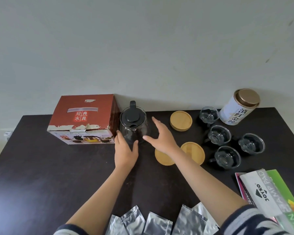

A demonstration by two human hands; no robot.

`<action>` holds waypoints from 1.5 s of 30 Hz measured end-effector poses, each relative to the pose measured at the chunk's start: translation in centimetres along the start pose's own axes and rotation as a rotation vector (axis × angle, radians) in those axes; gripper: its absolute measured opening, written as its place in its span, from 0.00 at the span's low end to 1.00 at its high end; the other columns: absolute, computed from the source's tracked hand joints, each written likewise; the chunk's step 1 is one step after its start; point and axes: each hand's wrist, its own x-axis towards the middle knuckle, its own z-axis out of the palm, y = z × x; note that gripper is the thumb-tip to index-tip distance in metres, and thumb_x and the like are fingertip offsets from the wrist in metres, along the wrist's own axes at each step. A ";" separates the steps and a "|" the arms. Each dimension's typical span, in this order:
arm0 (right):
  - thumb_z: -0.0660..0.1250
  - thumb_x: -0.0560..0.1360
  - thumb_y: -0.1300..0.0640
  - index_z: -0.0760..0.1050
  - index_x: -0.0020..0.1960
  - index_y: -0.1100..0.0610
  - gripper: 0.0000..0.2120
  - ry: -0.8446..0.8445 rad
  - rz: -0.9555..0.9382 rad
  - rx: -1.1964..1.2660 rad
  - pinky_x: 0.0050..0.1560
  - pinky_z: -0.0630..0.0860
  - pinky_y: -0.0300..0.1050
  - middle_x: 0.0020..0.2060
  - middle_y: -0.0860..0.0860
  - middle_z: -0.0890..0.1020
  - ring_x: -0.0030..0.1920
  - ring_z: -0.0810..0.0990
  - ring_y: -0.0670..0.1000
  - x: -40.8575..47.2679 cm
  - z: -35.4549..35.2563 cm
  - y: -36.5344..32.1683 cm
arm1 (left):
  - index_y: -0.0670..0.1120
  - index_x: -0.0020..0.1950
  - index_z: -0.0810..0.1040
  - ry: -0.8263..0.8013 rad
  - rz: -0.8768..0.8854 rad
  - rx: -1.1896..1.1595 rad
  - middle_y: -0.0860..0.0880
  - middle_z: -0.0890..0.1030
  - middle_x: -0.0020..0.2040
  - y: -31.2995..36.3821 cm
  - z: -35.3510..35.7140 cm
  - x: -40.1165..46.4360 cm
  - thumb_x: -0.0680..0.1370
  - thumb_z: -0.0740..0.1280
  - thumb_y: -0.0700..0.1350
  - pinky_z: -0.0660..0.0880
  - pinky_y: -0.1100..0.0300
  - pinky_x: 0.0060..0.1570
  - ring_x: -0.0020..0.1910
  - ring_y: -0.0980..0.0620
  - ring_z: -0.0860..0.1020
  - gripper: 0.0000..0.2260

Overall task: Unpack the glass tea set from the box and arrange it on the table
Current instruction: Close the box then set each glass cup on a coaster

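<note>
Both hands w/ fingers spread wide: left hand [126, 148] & right hand [160, 134] by glass teapot [133, 127], next to red box [83, 118].

You have both forearms bare. On your left arm, the sleeve [63, 230] is pushed up and shows dark navy and grey stripes. Your right sleeve [249, 221] has the same navy and grey stripes, in soft knitted-looking cloth.

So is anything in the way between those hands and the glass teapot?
Nothing visible is. The left hand sits at the glass teapot's near left side and the right hand at its right, fingers spread. The red box stands just left of it.
</note>
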 end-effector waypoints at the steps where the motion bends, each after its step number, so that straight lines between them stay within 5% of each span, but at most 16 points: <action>1: 0.70 0.73 0.45 0.54 0.77 0.48 0.40 0.032 0.015 -0.099 0.75 0.55 0.59 0.77 0.52 0.58 0.77 0.53 0.52 -1.1 -0.3 0.7 | 0.41 0.78 0.46 -0.001 -0.008 0.003 0.43 0.54 0.78 -0.3 0.4 -0.7 0.78 0.66 0.50 0.60 0.50 0.70 0.76 0.45 0.53 0.37; 8: 0.69 0.74 0.56 0.68 0.70 0.58 0.26 0.289 0.037 -0.400 0.71 0.61 0.63 0.73 0.62 0.63 0.74 0.61 0.64 -9.5 -0.3 8.8 | 0.40 0.77 0.51 -0.120 0.127 0.285 0.42 0.52 0.78 -2.2 3.9 -4.6 0.78 0.61 0.57 0.47 0.41 0.73 0.77 0.45 0.50 0.36; 13: 0.65 0.75 0.58 0.65 0.72 0.58 0.27 0.325 0.091 -0.519 0.68 0.63 0.65 0.74 0.61 0.61 0.75 0.56 0.64 -11.0 -0.3 11.2 | 0.41 0.78 0.50 -0.225 0.236 0.588 0.41 0.45 0.79 -3.6 5.6 -5.2 0.74 0.42 0.66 0.49 0.37 0.71 0.78 0.42 0.45 0.40; 18: 0.56 0.76 0.54 0.62 0.74 0.59 0.27 0.290 0.107 -0.509 0.69 0.63 0.66 0.75 0.60 0.60 0.76 0.54 0.61 -11.2 0.0 12.4 | 0.39 0.77 0.56 -0.189 0.258 0.618 0.40 0.51 0.78 -4.1 6.1 -5.2 0.76 0.47 0.64 0.55 0.37 0.70 0.77 0.41 0.51 0.38; 24: 0.61 0.76 0.58 0.66 0.70 0.63 0.23 0.465 -0.118 -0.371 0.69 0.65 0.61 0.72 0.63 0.64 0.73 0.62 0.63 -6.2 -2.5 9.1 | 0.41 0.77 0.55 -0.172 0.261 0.623 0.41 0.50 0.78 -4.4 6.3 -5.1 0.76 0.47 0.65 0.53 0.38 0.71 0.77 0.42 0.49 0.38; 29: 0.71 0.72 0.49 0.55 0.75 0.57 0.39 0.205 0.169 -0.416 0.71 0.64 0.59 0.76 0.60 0.55 0.75 0.54 0.62 3.1 -6.2 5.4 | 0.42 0.77 0.56 -0.164 0.266 0.623 0.42 0.50 0.79 -4.6 6.5 -5.0 0.75 0.49 0.65 0.52 0.39 0.71 0.78 0.43 0.49 0.38; 33: 0.77 0.64 0.41 0.55 0.75 0.57 0.50 -0.015 0.343 -0.642 0.69 0.65 0.56 0.73 0.60 0.60 0.72 0.61 0.63 6.8 -7.8 4.3 | 0.42 0.76 0.59 -0.143 0.268 0.598 0.42 0.53 0.78 -4.9 6.7 -4.9 0.75 0.52 0.65 0.54 0.38 0.70 0.77 0.43 0.51 0.37; 40: 0.78 0.62 0.44 0.54 0.75 0.58 0.51 -0.066 0.384 -0.653 0.48 0.73 0.51 0.71 0.60 0.60 0.69 0.62 0.62 8.0 -7.6 3.8 | 0.42 0.76 0.60 -0.126 0.274 0.592 0.42 0.55 0.78 -5.0 6.8 -4.8 0.75 0.55 0.65 0.56 0.38 0.70 0.77 0.43 0.53 0.37; 45: 0.78 0.61 0.43 0.58 0.72 0.56 0.48 -0.067 0.298 -0.635 0.45 0.72 0.50 0.67 0.58 0.64 0.66 0.64 0.60 7.9 -5.7 2.9 | 0.42 0.76 0.60 -0.120 0.275 0.588 0.42 0.55 0.78 -4.9 6.8 -4.8 0.75 0.54 0.65 0.55 0.38 0.70 0.77 0.43 0.53 0.37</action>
